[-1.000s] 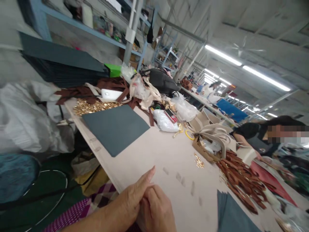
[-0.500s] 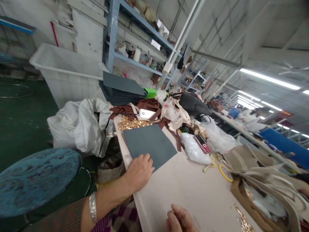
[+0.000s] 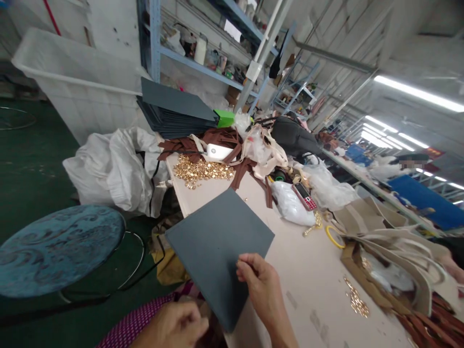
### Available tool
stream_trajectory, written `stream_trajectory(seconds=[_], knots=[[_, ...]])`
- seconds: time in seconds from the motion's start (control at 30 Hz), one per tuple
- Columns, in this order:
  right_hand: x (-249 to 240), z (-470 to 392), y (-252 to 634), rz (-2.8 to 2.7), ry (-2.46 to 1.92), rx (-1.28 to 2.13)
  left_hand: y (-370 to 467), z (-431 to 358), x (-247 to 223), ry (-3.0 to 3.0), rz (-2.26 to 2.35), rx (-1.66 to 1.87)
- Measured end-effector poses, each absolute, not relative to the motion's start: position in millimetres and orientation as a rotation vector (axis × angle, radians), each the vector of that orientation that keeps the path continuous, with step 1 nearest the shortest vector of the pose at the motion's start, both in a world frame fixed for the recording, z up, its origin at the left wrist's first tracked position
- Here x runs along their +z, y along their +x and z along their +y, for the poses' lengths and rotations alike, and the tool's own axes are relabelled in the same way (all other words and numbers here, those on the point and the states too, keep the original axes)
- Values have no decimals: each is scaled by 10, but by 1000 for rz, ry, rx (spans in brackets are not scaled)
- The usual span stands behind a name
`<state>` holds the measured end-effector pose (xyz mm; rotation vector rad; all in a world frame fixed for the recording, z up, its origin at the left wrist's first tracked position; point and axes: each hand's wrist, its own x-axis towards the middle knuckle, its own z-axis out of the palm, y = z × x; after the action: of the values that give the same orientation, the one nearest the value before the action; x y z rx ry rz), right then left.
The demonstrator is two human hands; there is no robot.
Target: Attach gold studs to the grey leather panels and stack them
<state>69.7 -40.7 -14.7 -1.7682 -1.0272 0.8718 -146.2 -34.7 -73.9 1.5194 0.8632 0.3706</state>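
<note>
A flat dark grey-green panel (image 3: 221,237) lies slanted on the table, its near corner at the front edge. Over its lower right part, my right hand (image 3: 263,290) is closed in a pinch; whatever is between its fingertips is too small to make out. My left hand (image 3: 176,321) is left of the panel's near end, in front of the table edge, slightly blurred. Its fingers are curled in, and I cannot see whether they hold anything. Beyond the panel's far edge spreads a heap of small gold metal pieces (image 3: 203,170).
A stack of similar dark panels (image 3: 174,113) stands at the far left corner. Brown strips (image 3: 195,145), a white device (image 3: 219,152), a plastic bag (image 3: 292,205) and a red phone (image 3: 304,195) lie behind. More gold pieces (image 3: 357,299) and a cardboard box (image 3: 373,285) are at right; a stool (image 3: 61,249) at left.
The panel has come nearer and turned, uncovering the gold heap. My left hand has left the panel and moved down toward me. My right hand has moved up over the panel.
</note>
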Motion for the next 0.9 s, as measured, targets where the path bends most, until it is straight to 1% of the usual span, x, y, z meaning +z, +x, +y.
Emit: stream_trajectory(seconds=[0.07, 0.13, 0.23, 0.33, 0.47, 0.53, 0.77, 0.9], knots=[[-160, -301, 671, -1053, -1781, 892, -1495, -158, -646, 1227, 913, 514], [-166, -223, 665, -1071, -1787, 893, -1455, 47, -533, 1062, 877, 672], [-152, -184, 671, -1096, -1797, 889, -1375, 227, -386, 1045, 950, 770], [-126, -239, 678, -1122, -1820, 860, -1413, 203, -298, 1261, 989, 660], [-107, -372, 671, -1147, -1871, 881, -1599, 57, -301, 1478, 789, 515], [-103, -426, 655, -1149, -1877, 921, -1643, 5, -329, 1406, 766, 538], [-87, -443, 599, -1099, -1839, 1124, -1412, -85, -323, 800, 597, 536], [-103, -409, 584, -1118, -1802, 1175, -1322, -110, -293, 739, 759, 509]])
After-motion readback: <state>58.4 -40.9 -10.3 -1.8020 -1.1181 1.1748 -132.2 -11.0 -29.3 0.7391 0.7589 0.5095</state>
